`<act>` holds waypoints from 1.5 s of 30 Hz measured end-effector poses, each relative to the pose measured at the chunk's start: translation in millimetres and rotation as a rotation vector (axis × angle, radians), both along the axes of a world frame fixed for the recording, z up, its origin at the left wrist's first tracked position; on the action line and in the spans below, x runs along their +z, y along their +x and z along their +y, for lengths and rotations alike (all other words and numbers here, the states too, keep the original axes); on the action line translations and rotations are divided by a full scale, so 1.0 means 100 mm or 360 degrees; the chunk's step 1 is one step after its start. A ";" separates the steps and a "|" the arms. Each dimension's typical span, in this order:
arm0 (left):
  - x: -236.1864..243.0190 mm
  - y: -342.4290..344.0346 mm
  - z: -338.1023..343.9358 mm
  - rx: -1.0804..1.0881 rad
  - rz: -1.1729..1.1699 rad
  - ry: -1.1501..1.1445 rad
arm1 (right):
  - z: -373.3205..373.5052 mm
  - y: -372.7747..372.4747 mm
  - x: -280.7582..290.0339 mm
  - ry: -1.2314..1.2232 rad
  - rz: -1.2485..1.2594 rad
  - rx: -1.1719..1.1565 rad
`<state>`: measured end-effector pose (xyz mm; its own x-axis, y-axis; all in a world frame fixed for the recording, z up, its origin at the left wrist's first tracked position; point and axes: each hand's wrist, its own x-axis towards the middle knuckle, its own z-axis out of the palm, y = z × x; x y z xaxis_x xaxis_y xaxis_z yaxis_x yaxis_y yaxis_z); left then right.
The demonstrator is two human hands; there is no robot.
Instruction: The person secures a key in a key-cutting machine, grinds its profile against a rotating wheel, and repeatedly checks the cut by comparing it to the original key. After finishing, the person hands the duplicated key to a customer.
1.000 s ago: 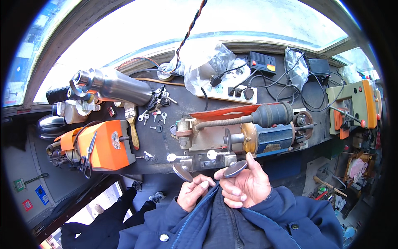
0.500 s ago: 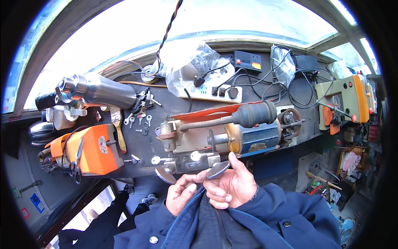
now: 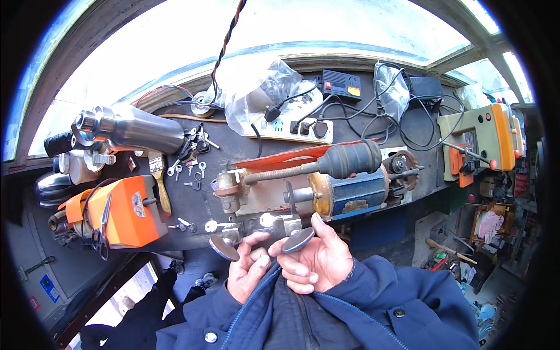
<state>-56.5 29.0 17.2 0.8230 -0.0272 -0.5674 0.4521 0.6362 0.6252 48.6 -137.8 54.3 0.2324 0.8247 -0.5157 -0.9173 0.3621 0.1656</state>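
A key-cutting machine (image 3: 356, 195) with a blue motor lies along the bench's front edge. Two silvery keys, a left key (image 3: 213, 226) and a right key (image 3: 267, 219), sit in its clamps. Below them hang two round metal clamp knobs, a left knob (image 3: 224, 248) and a right knob (image 3: 298, 240). My right hand (image 3: 318, 259) grips the right knob, thumb at its right edge and fingers curled at its left and underneath. My left hand (image 3: 248, 271) is beside the left knob, thumb and forefinger apart, forefinger stretched toward the clamp carriage; I see nothing between them.
Left of the machine are loose keys (image 3: 196, 182), a brush (image 3: 158, 181), scissors (image 3: 102, 224), an orange-covered machine (image 3: 125, 213) and a steel flask (image 3: 143, 131). Behind lie a power strip (image 3: 291, 129), cables and plastic bags (image 3: 251, 93). A beige-and-orange machine (image 3: 487, 137) stands at right.
My left forefinger has risen toward the clamp carriage between the knobs. My right hand keeps its grip on the right knob. The whole view has shifted slightly.
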 end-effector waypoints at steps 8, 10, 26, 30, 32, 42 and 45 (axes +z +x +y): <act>-0.02 0.03 -0.01 -0.0030 -0.0013 0.0061 | 0.00 0.00 0.00 -0.0017 0.0022 0.0012; -0.02 0.04 -0.01 -0.0026 -0.0045 0.0076 | 0.00 0.00 -0.01 0.0008 0.0060 -0.0006; -0.04 0.23 -0.04 -0.0029 -0.0043 0.0085 | 0.01 0.01 -0.03 0.0051 0.0011 0.0003; -0.06 0.27 -0.04 -0.0044 -0.0099 0.0092 | 0.02 0.01 -0.02 0.0038 0.0024 0.0005; -0.06 0.29 -0.03 -0.0048 -0.0102 0.0088 | 0.03 0.02 -0.02 0.0033 0.0026 0.0008; -0.07 0.39 -0.08 0.0037 -0.0049 0.0016 | 0.06 0.04 0.04 -0.0114 -0.0056 0.0035; -0.08 0.42 -0.08 0.0049 -0.0026 -0.0010 | 0.06 0.05 0.06 -0.0233 -0.0129 0.0124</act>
<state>-14.5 20.7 8.7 0.8326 -0.0049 -0.5539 0.4218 0.6537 0.6283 53.6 -132.2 60.8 0.2166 0.7592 -0.6138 -0.9517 0.3043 0.0406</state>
